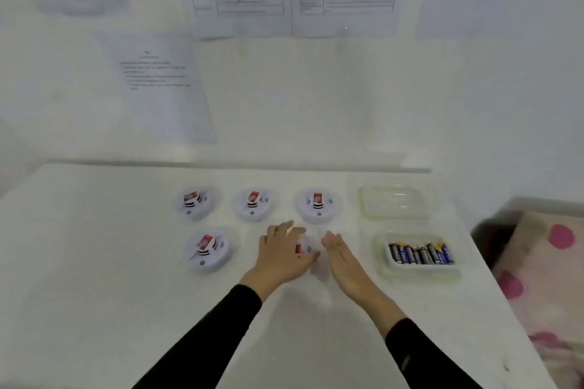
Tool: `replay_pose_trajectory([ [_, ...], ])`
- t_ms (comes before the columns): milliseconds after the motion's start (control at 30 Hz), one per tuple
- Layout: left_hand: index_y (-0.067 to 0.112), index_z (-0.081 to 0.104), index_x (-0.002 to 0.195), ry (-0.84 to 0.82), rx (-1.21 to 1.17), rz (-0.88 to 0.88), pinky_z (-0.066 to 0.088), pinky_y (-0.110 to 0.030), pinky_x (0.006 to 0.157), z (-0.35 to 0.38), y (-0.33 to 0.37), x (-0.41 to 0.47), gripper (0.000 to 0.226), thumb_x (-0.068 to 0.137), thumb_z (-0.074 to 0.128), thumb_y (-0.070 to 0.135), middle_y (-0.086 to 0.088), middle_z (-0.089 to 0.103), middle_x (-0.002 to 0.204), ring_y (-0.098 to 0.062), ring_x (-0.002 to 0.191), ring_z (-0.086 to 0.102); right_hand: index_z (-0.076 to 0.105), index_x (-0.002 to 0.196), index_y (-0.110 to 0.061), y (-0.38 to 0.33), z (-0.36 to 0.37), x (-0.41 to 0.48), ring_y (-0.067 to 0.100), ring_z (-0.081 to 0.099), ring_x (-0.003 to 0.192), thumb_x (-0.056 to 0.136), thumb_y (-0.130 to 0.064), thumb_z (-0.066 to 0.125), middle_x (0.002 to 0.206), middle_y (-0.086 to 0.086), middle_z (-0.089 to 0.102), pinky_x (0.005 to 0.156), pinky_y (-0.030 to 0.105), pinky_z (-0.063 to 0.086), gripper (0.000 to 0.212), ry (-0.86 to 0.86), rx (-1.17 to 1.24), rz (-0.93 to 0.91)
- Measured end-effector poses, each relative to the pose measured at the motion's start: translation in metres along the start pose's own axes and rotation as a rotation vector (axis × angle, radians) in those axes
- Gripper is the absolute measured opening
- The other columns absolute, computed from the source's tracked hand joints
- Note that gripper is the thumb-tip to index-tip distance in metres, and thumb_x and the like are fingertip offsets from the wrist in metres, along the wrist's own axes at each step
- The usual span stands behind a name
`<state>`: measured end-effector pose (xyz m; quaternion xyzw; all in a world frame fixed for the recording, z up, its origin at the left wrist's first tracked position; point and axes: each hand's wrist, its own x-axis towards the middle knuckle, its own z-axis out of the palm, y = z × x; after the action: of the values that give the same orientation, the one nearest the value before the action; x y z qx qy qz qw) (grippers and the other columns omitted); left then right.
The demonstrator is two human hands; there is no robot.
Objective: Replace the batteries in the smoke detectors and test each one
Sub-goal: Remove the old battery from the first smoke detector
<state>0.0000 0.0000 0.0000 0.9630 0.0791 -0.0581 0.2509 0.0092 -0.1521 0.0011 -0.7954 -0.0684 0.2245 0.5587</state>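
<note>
The smoke detector in work [306, 250] lies on the white table [94, 262] in the near row, between the two hands of the person. It is mostly hidden and blurred; only a red label and a part of the white body can be seen.

The left hand [279, 257] lies over its 9 o'clock side with the fingers spread apart and a little bent. It cannot be told if they really grip the body or only rest on it. The right hand [346, 267] stands on its edge at the 3 o'clock side, fingers straight and close together, holding nothing.

The task seems to be at its beginning, since every detector looks closed. If the person lifts it with such a loose hold, the smooth round body may slip and fall back on the table. A fast sweep of the right hand toward 3 o'clock may also push the battery box.

Four other detectors lie around: one at 9 o'clock [207, 253], and three in the far row at 10 o'clock [194, 203], 11 o'clock [252, 205] and 12 o'clock [317, 206].

At 3 o'clock stands a clear box [380, 265] with a row of batteries [422, 253] lying side by side. At 2 o'clock stands a second clear box [363, 204]; nothing is visible inside.
</note>
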Motion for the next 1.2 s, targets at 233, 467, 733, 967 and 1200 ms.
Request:
replay_pose_trajectory([
  [233, 0.040, 0.030, 0.148, 0.104, -0.052, -0.138, 0.023, -0.042, 0.112, 0.030, -0.005, -0.011, 0.085, 0.076, 0.064, 0.069, -0.001, 0.019, 0.160, -0.030, 0.140, 0.022, 0.011, 0.155, -0.016, 0.012, 0.007, -0.007, 0.010, -0.016, 0.146, 0.104, -0.044, 0.013, 0.161, -0.002, -0.008, 0.117, 0.030, -0.010, 0.058, -0.069, -0.075, 0.028],
  [467, 0.042, 0.044, 0.139, -0.098, -1.107, -0.125, 0.054, -0.032, 0.091, -0.022, 0.001, -0.012, 0.056, 0.088, 0.064, 0.048, 0.008, 0.057, 0.133, -0.008, 0.115, 0.060, 0.039, 0.140, -0.044, -0.013, 0.009, -0.010, -0.020, 0.031, 0.129, 0.101, -0.045, 0.034, 0.143, -0.030, 0.038, 0.101, 0.006, 0.028, 0.039, -0.015, 0.170, -0.134],
  [733, 0.016, 0.052, 0.141, -0.225, -1.932, -0.143, 0.046, -0.049, 0.101, -0.053, 0.006, -0.022, 0.057, 0.091, 0.047, 0.045, -0.018, 0.057, 0.138, -0.034, 0.122, 0.057, 0.044, 0.138, -0.036, -0.049, 0.030, -0.006, -0.014, 0.025, 0.133, 0.084, -0.039, 0.071, 0.140, -0.027, 0.032, 0.099, 0.006, 0.033, 0.060, 0.165, 0.084, -0.369],
  [967, 0.024, 0.057, 0.134, -0.214, -1.940, -0.141, 0.055, -0.045, 0.088, -0.057, 0.002, -0.012, 0.053, 0.098, 0.039, 0.059, -0.016, 0.063, 0.131, -0.033, 0.115, 0.062, 0.057, 0.127, -0.036, -0.055, 0.029, 0.004, 0.004, 0.031, 0.119, 0.070, -0.062, 0.070, 0.121, -0.024, 0.037, 0.096, 0.004, 0.028, 0.064, 0.433, -0.293, -0.598],
  [1200, 0.020, 0.060, 0.130, -0.271, -1.914, -0.151, 0.043, -0.054, 0.102, -0.054, -0.006, -0.007, 0.053, 0.099, 0.038, 0.056, -0.016, 0.065, 0.126, -0.036, 0.114, 0.062, 0.066, 0.116, -0.021, -0.053, 0.023, 0.013, 0.004, 0.041, 0.110, 0.065, -0.061, 0.074, 0.113, -0.009, 0.057, 0.099, 0.013, 0.028, 0.065, 0.461, -0.375, -0.722],
])
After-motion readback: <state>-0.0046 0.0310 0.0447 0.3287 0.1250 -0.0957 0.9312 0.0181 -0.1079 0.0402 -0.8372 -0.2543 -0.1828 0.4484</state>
